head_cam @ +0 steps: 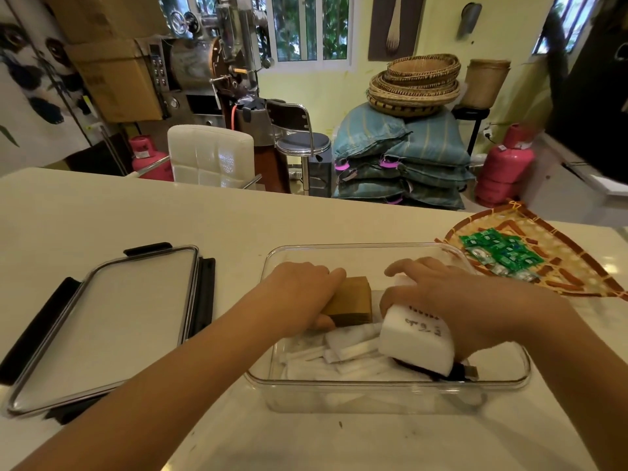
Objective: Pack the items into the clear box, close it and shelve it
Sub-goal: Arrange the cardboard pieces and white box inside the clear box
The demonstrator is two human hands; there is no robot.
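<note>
Mid-packing: left hand (299,294) gripped brown paper stack (351,300), right hand (438,307) clasped white block (416,341) inside clear plastic box (373,390); green sachets (499,254), black-clipped lid (112,321) pending.

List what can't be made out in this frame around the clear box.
Head view only:
- Handwriting on the white block: too small to read.
- Dark item under that block: mostly covered by the block and the right hand.
- Brown stack: its left side hidden by the left hand.
- Green packets: print blurred.

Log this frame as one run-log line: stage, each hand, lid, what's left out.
stage: packing | left hand: on brown stack in clear box | right hand: gripping white block | lid: off, left | green packets: on woven tray
</note>
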